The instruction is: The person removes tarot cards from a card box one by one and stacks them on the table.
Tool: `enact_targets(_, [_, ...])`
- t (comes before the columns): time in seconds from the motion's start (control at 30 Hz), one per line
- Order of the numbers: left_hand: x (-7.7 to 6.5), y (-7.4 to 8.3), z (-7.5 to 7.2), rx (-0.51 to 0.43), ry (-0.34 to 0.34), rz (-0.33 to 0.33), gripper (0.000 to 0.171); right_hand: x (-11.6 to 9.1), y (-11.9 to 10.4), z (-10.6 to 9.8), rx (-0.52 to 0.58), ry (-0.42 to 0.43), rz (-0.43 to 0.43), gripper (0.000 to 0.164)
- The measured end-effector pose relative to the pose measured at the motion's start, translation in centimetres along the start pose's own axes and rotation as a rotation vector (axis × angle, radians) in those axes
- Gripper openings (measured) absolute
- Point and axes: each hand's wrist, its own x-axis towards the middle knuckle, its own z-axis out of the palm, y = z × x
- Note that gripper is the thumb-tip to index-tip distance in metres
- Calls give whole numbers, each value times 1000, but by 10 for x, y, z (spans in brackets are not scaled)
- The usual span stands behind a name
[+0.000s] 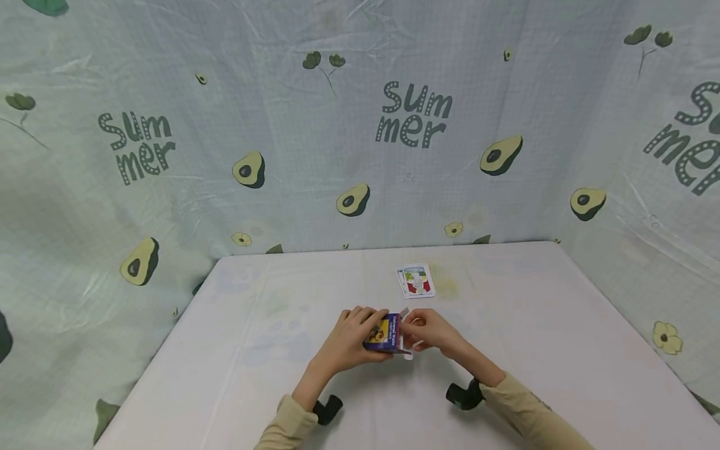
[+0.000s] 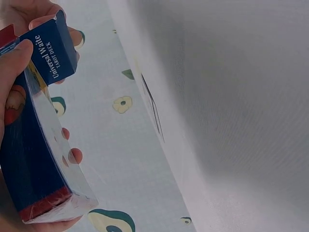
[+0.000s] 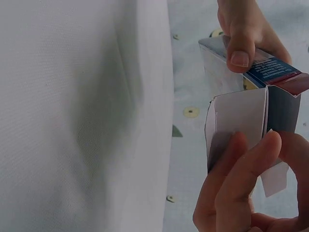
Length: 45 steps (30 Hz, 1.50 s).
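Note:
My left hand [image 1: 351,337] grips a blue tarot deck box [image 1: 382,331], its thumb on one face and its fingers around the other side. "Universal Waite Tarot Deck" is printed on the box's end flap [image 2: 50,50], which stands bent outward in the left wrist view. At the opened end, my right hand [image 1: 430,330] has curled fingers and pinches at the flap. Its pale inner face [image 3: 239,118] shows in the right wrist view, with fingertips against it. How deep the right fingertips reach is partly hidden. Beyond the hands, a few illustrated cards [image 1: 417,280] lie overlapping on the table.
A white cloth covers the table [image 1: 292,294]. Behind and beside it hangs a pale sheet [image 1: 292,125] printed with avocados and "summer". Black camera mounts [image 1: 464,396] stick out from both wrists, close above the tabletop.

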Motion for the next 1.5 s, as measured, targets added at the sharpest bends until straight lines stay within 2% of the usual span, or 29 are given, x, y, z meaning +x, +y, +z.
enact_targets(0.43, [1, -3, -2, -1, 25, 13, 75, 3, -8, 3, -5, 0, 34, 24])
enact_targets(0.67, [0, -5, -1, -9, 22, 13, 75, 4, -8, 2, 32, -20, 51, 20])
enact_targets(0.97, [1, -5, -3, 7, 24, 12, 75, 1, -11, -1, 33, -26, 26, 25])
enact_targets(1.2, [1, -5, -3, 15, 24, 14, 75, 1, -10, -5, 35, -24, 44, 27])
enact_targets(1.5, [0, -5, -2, 6, 14, 7, 75, -1, -8, -10, 30, -14, 26, 38])
